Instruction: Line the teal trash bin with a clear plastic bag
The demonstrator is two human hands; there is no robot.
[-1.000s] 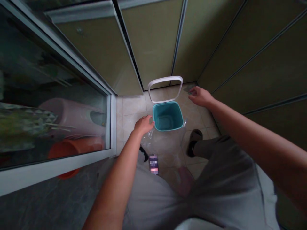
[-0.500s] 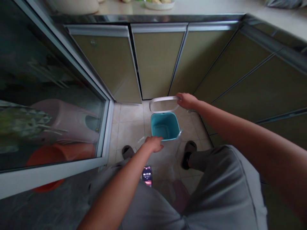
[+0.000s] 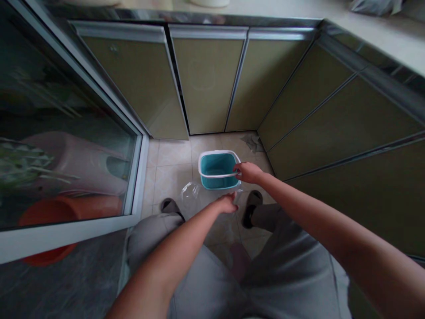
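Observation:
A teal trash bin stands on the tiled floor between my feet and the cabinets. My right hand is closed on the right side of a white rim ring, which lies tilted over the bin's mouth. Clear thin plastic, seemingly a bag, spreads around the front of the bin. Just in front of the bin, my left hand hovers by this plastic with thumb and fingers apart. Whether its fingers touch the plastic is hard to see.
Slippers are on my feet either side of the bin. Cabinet doors rise behind it, and a grey crumpled piece lies in the corner. At left stands a glass door, with an orange bucket behind it.
My right hand has brought the white rim ring down and toward me, from behind the bin to over its mouth. My left hand has moved right. The phone on the floor is now hidden.

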